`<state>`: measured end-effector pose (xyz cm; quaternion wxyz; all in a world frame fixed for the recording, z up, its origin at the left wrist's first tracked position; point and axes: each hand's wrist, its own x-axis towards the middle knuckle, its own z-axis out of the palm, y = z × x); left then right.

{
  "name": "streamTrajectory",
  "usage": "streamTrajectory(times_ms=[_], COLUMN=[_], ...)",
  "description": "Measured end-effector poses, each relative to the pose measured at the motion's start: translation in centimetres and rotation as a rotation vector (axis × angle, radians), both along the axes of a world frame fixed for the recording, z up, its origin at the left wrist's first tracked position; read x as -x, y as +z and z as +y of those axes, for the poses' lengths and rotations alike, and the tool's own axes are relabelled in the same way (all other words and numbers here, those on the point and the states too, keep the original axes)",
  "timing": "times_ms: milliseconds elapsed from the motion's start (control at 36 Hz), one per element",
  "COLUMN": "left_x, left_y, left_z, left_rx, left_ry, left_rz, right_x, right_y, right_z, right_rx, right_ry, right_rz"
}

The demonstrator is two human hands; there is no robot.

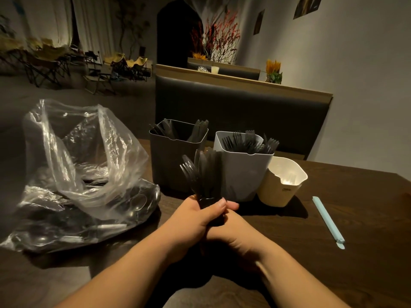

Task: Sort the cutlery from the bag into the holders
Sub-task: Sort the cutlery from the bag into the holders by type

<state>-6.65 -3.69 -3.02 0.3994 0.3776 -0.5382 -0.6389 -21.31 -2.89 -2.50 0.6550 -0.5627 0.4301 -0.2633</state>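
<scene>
Cutlery bundle (201, 174): black plastic forks and knives, upright.
Left hand (193, 216): fingers curled round its handles.
Right hand (233, 230): at 3 o'clock, fingers clasping likewise.

A light blue wrapped straw (328, 221) lies on the right side of the dark wooden table (360, 196). Behind the table is a black padded bench back (244, 107) with a wooden top edge. Farther away stand red dried branches (219, 38), yellow flowers (273, 66) and, at the left, folding chairs (51, 61) with yellow fabric.
</scene>
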Motion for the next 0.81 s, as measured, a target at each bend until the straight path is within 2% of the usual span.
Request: streamTrajectory(times_ms=[56, 167, 306, 417, 583, 722, 806], left_x=[0.1, -0.3, -0.9, -0.5, -0.6, -1.0, -1.1], left_y=[0.2, 0.6, 1.3, 1.4, 1.4, 1.8, 1.8], left_z=[-0.1, -0.5, -0.1, 0.1, 0.3, 0.2, 0.1], left_rx=[-0.001, -0.063, -0.096, -0.074, -0.111, -0.060, -0.046], left_ry=[0.083, 0.226, 0.155, 0.080, 0.053, 0.130, 0.156], left_rz=[0.027, 0.214, 0.288, 0.251, 0.270, 0.305, 0.297], right_x=[0.0, 0.8, 1.5, 0.8, -0.8, 0.0, 0.4], right_y=[-0.2, -0.6, 0.6, 2.9, 5.9, 7.4, 7.3], right_z=[-0.1, -0.5, -1.3, -1.8, -3.1, -4.6, -4.9], right_rx=[-0.016, 0.020, 0.391, 0.579, 0.671, 0.577, 0.624], right_ry=[0.007, -0.073, -0.451, -0.480, -0.464, -0.712, -0.772], right_rz=[-0.054, -0.129, -0.054, 0.007, 0.155, -0.090, -0.110])
